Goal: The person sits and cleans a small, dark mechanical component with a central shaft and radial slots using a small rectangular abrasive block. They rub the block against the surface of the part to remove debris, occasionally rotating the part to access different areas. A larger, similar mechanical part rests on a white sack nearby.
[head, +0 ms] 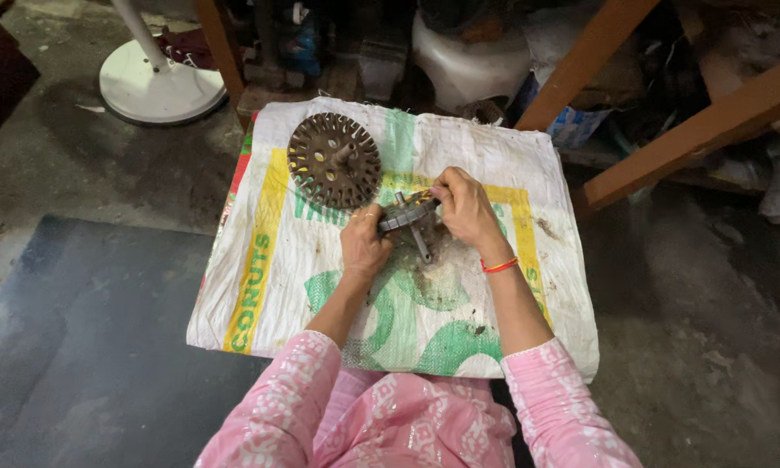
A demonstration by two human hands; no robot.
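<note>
We hold a small grey metal part [410,217] with both hands over the sack [303,269], our left hand [363,245] gripping it from below and our right hand [464,206] pinching its top, while the round slotted disc [334,160] lies apart, off it.

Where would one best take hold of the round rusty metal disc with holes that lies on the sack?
Probably at the outer rim of the round rusty perforated metal disc, from above on its far left edge. It lies flat on the white woven sack, its short centre shaft sticks up, and that edge is farthest from both hands.
</note>
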